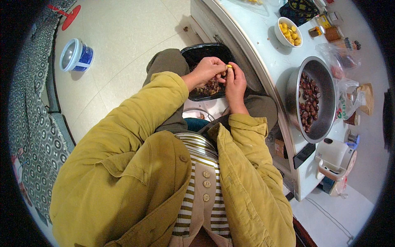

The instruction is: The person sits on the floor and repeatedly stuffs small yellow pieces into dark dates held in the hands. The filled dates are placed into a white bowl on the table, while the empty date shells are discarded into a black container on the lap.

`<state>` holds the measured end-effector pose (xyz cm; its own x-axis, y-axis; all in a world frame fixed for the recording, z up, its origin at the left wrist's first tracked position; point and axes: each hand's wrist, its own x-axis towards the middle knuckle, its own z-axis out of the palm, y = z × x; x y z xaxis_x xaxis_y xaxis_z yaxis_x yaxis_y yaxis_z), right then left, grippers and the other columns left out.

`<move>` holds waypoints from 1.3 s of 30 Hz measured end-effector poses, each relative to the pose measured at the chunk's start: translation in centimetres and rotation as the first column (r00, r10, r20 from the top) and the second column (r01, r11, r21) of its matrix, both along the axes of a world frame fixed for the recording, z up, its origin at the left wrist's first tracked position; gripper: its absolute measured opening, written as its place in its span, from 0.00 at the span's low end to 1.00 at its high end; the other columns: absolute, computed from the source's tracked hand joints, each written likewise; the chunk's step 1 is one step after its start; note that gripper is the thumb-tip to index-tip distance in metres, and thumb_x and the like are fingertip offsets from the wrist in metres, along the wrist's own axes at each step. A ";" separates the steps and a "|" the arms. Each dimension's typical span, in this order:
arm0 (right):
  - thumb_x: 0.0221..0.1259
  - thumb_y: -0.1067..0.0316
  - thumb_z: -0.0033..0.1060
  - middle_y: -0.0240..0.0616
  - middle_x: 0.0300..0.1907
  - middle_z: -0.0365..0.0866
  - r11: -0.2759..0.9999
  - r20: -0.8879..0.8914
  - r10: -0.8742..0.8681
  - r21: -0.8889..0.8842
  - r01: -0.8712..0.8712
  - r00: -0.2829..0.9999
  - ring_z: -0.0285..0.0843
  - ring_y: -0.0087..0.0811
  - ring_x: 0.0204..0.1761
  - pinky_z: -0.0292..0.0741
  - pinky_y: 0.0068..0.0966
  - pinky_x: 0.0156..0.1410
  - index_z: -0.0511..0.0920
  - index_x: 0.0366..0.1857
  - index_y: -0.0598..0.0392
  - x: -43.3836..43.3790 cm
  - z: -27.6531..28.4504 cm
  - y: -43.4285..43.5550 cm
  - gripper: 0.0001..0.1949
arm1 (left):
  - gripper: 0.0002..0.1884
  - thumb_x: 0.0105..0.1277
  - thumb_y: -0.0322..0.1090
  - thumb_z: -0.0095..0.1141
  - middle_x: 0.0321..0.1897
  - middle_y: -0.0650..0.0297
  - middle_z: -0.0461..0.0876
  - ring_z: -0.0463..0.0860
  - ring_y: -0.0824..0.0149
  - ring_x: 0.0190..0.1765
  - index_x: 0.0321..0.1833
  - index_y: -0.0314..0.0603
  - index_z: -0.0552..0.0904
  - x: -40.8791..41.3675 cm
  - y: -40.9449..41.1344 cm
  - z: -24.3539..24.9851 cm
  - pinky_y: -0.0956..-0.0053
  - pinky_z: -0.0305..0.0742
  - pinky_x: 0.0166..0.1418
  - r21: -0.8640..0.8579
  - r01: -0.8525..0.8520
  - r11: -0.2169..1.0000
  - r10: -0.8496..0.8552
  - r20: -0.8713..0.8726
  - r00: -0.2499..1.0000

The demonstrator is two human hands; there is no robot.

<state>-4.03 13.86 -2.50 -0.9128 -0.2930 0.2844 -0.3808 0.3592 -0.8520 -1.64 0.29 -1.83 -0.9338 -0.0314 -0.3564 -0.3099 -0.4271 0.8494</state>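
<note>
Over a black-lined bin (pixel 228 51), my two hands meet at a yellow peeled chestnut (pixel 229 66). My right hand (pixel 235 85) pinches it between thumb and index finger. From the other side, my left hand (pixel 208 70) has its thumb and fingertips closed at the same chestnut; its exact contact is partly hidden by the fingers. Beneath the hands, dark chestnut shells (pixel 211 88) lie in the bin. On the table to the right, a steel basin (pixel 325 102) holds brown unpeeled chestnuts (pixel 308 102). A white bowl (pixel 281 35) farther back contains yellow peeled chestnuts (pixel 290 32).
The white table (pixel 262 34) has its edge close beside my right arm. A black phone (pixel 304 156) lies near that edge. Jars (pixel 333 34) and plastic bags (pixel 347 92) line the wall. A blue-and-white tub (pixel 77 55) stands on the floor at left, near a patterned cloth (pixel 34 80).
</note>
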 end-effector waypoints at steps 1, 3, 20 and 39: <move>0.64 0.69 0.48 0.48 0.41 0.78 1.000 -0.022 0.006 0.017 -0.006 1.000 0.77 0.45 0.43 0.73 0.35 0.47 0.76 0.46 0.59 0.1 0.2 0.0 0.11 | 0.07 0.63 0.31 0.55 0.26 0.63 0.78 0.78 0.75 0.23 0.37 0.34 0.75 0.0 0.0 0.0 0.82 0.77 0.27 -0.004 -0.006 1.000 0.006 0.001 1.000; 0.64 0.69 0.48 0.49 0.41 0.77 0.999 -0.059 0.020 0.050 -0.017 0.998 0.76 0.47 0.43 0.73 0.35 0.47 0.75 0.47 0.58 0.2 0.5 -0.1 0.11 | 0.06 0.63 0.31 0.54 0.25 0.64 0.77 0.77 0.76 0.23 0.36 0.36 0.74 0.0 0.2 -0.1 0.82 0.77 0.26 -0.013 -0.015 1.000 0.015 0.006 1.000; 0.68 0.66 0.43 0.45 0.34 0.80 1.000 0.032 0.006 -0.015 -0.006 0.999 0.78 0.40 0.36 0.74 0.33 0.42 0.77 0.41 0.59 0.2 -0.3 -0.9 0.11 | 0.06 0.61 0.30 0.55 0.25 0.65 0.75 0.75 0.75 0.24 0.30 0.40 0.72 0.0 0.4 0.1 0.81 0.77 0.26 0.000 -0.047 0.999 0.047 0.050 0.998; 0.71 0.60 0.45 0.22 0.26 0.71 0.910 0.485 0.251 -0.413 -0.034 0.838 0.62 0.11 0.25 0.59 0.10 0.26 0.78 0.47 0.55 -0.2 1.5 0.8 0.13 | 0.08 0.67 0.35 0.49 0.30 0.61 0.78 0.81 0.72 0.30 0.39 0.37 0.75 0.3 -0.7 0.3 0.75 0.84 0.34 0.273 0.110 0.956 -0.123 0.033 0.992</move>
<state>-4.27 14.65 -1.04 -0.9097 -0.4024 -0.1025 0.1333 -0.0492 -0.9899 -1.29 -0.40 -1.49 -0.9064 0.1805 -0.3821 -0.4096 -0.5970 0.6898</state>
